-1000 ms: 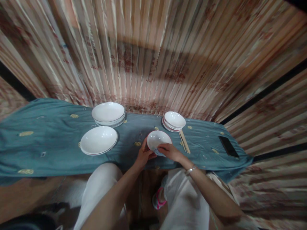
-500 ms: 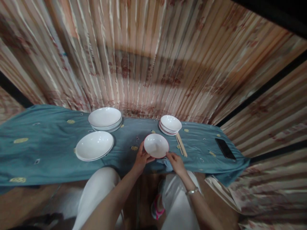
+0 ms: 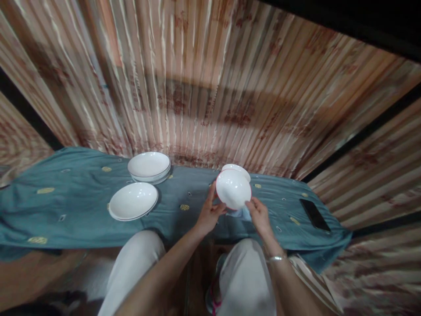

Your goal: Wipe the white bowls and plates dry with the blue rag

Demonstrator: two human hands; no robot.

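A white bowl with a red rim [image 3: 233,189] is held up in front of me, tilted with its inside toward me. My left hand [image 3: 210,210] grips its left and lower edge, thumb on the rim. The fingers of my right hand [image 3: 259,214] pinch the rim at the lower right. Just behind it, partly covered, is a stack of small white bowls [image 3: 237,168]. A light blue cloth [image 3: 241,214] shows below the held bowl, near my right hand; whether it is touched I cannot tell.
On the teal patterned cloth [image 3: 184,188], a stack of white plates [image 3: 149,166] stands at the back left. Shallow white dishes [image 3: 133,201] lie in front of it. A black phone [image 3: 315,214] rests at the right. A pleated curtain [image 3: 197,96] hangs behind.
Both hands have moved the bowl to the right and raised it, tilting it more toward me. It now hides the chopsticks and much of the bowl stack. The view has shifted slightly.
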